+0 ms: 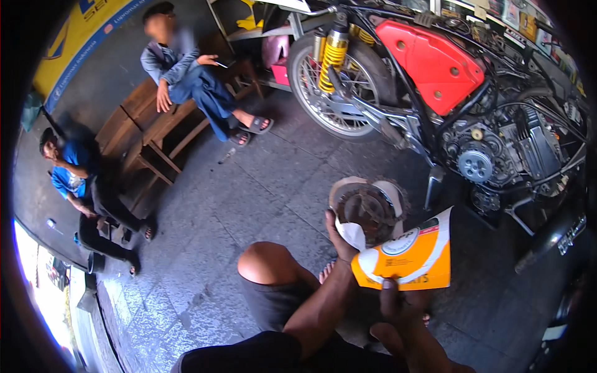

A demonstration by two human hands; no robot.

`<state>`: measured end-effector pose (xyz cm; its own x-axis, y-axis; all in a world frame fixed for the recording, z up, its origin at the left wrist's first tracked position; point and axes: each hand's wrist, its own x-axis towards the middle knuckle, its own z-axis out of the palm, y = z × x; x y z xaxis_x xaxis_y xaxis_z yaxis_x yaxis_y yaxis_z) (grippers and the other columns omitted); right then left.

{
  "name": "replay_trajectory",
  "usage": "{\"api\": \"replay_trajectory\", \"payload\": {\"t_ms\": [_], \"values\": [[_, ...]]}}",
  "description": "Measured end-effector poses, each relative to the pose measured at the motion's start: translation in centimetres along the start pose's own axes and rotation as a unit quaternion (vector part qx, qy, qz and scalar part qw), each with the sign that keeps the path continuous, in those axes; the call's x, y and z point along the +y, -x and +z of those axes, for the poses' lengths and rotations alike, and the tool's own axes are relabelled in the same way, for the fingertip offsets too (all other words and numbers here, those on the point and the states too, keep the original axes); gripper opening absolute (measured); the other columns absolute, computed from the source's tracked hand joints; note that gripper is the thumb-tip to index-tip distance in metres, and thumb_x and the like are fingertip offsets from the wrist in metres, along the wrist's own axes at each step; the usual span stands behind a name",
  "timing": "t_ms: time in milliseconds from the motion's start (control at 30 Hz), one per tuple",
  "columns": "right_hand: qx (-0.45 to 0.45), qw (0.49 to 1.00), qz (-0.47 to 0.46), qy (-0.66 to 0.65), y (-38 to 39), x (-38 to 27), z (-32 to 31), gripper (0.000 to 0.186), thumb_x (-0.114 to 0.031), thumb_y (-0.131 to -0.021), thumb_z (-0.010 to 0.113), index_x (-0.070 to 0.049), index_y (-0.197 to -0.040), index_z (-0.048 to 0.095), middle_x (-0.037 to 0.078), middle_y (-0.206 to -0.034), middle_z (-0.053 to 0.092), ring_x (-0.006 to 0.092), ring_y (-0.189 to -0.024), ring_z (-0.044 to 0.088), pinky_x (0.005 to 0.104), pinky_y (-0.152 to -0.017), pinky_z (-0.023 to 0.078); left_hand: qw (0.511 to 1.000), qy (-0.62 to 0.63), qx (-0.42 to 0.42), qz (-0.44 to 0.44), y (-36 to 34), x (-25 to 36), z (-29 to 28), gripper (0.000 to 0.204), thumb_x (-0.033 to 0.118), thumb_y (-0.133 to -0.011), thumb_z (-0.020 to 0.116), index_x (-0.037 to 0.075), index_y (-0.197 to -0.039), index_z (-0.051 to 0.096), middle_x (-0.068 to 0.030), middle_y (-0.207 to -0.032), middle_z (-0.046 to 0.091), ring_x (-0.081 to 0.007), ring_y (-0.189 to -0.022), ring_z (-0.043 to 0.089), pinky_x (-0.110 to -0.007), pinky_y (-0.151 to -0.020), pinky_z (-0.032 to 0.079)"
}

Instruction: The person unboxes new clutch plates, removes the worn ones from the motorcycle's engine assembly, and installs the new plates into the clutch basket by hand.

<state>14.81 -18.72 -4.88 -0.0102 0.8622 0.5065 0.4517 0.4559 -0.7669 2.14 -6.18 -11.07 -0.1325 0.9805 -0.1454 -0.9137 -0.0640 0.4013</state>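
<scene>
My left hand is closed at the left end of an orange-and-white printed package, beside its curled white flap. The thumb of my right hand presses on the package's lower edge, its other fingers hidden beneath. Just beyond my left hand is a round, brown, toothed part, ringed by cream-coloured pieces. Whether my left fingers also touch that round part, I cannot tell.
A partly stripped motorcycle with a red panel and exposed engine stands at the right. Two people sit at the left, one on a wooden bench holding a phone. My bent knee is near my left arm, above dark floor tiles.
</scene>
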Motion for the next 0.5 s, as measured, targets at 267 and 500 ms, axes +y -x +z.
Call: {"api": "replay_trajectory", "payload": {"t_ms": [267, 500], "values": [[-0.283, 0.943, 0.069, -0.159, 0.4, 0.2, 0.9, 0.046, -0.027, -0.087, 0.066, -0.007, -0.127, 0.054, 0.015, -0.121, 0.061, 0.0319, -0.112, 0.059, 0.0428, -0.098, 0.045, 0.999, 0.045, 0.003, 0.000, -1.1, 0.4, -1.7, 0.085, 0.071, -0.082, 0.054, 0.006, -0.138, 0.050, -0.0163, -0.133, 0.057, -0.0326, -0.119, 0.055, -0.045, -0.103, 0.044], [-0.282, 0.911, 0.276, 0.125, -5.2, 3.6, -6.8, 0.039, -0.032, -0.086, 0.067, -0.001, -0.110, 0.064, 0.015, -0.096, 0.068, 0.0254, -0.091, 0.067, 0.0370, -0.078, 0.052, 0.996, 0.057, -0.016, -0.068, -0.8, -0.8, -2.2, 0.090, 0.071, -0.079, 0.058, 0.006, -0.140, 0.047, -0.0185, -0.134, 0.055, -0.0337, -0.120, 0.055, -0.046, -0.103, 0.044]]}}
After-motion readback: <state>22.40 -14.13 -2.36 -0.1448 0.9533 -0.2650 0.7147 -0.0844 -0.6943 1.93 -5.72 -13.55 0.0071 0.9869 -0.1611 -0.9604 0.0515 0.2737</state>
